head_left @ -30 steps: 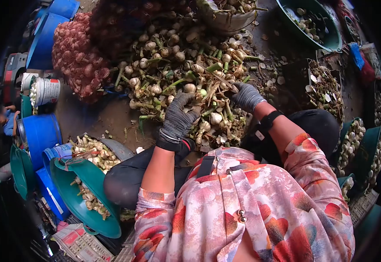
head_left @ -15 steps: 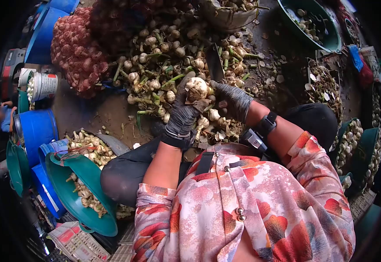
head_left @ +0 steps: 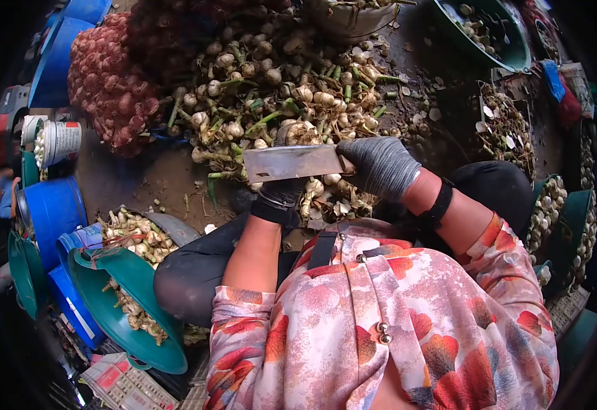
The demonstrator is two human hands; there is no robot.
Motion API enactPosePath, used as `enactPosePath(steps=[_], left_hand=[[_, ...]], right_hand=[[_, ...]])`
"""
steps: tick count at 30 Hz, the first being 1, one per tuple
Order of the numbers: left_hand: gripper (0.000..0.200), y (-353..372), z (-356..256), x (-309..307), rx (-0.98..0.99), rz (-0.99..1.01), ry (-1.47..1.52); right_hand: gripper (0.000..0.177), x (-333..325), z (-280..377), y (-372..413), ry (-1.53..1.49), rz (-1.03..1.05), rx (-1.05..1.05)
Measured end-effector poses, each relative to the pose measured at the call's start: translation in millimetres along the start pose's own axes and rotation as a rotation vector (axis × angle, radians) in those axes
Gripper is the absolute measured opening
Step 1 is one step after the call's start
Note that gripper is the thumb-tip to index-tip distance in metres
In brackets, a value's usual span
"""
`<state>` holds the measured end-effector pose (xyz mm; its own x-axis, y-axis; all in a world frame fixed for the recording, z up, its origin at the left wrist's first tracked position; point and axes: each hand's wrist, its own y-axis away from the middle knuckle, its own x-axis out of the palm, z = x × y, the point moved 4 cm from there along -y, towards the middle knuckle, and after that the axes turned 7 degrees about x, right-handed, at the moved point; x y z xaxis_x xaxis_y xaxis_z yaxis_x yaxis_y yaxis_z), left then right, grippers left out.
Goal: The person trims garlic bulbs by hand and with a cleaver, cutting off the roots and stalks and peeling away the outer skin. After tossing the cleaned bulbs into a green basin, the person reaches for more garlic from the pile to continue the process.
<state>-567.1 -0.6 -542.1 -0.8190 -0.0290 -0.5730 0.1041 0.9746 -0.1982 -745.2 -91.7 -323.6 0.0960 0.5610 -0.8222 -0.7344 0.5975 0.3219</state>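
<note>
A wide-bladed cleaver [head_left: 292, 162] lies level across the middle of the view, its handle in my right hand [head_left: 380, 164], which wears a grey glove and is closed round it. Behind the blade, my gloved left hand [head_left: 281, 191] is mostly hidden; only its lower part and wrist show. A large garlic bulb [head_left: 301, 132] shows just above the blade's upper edge, close to my left hand, whose fingers I cannot make out. Beyond both hands spreads a heap of garlic bulbs with green stalks [head_left: 244, 96].
Red net sacks of garlic [head_left: 110, 89] stand at the upper left. Blue tubs [head_left: 54, 208] and a green basin [head_left: 131, 335] with garlic are on the left. A white bucket [head_left: 356, 20] and another green basin [head_left: 517, 51] stand ahead. Trimmings [head_left: 503, 130] lie at the right.
The cleaver has turned from pointing forward to lying sideways in front of my left hand. My right hand has shifted nearer to me, and the bulb is now partly covered.
</note>
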Motion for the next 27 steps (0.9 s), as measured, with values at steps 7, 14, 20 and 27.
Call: enactPosePath(steps=[7,14,20,27], left_hand=[[0.053,-21.6,-95.2,-65.5,-0.12,0.136,0.239],[0.063,-28.1,-203.5,-180.6,-0.107,-0.547,0.127],[0.068,106.8,-255.9,-376.1,0.57,-1.612,0.798],[0.035,82.4,-199.2,-322.3,-0.059,-1.092,0.468]], right_hand=[[0.028,15.3,-10.5,-6.8,-0.022,-0.028,-0.011],[0.037,-0.9,-78.1,-36.0,-0.087,-0.229,0.489],[0.043,-23.0,-58.1,-43.2,-0.375,-0.365,0.396],[0.035,-16.3,-12.0,-43.7,-0.435,-0.276,0.161]])
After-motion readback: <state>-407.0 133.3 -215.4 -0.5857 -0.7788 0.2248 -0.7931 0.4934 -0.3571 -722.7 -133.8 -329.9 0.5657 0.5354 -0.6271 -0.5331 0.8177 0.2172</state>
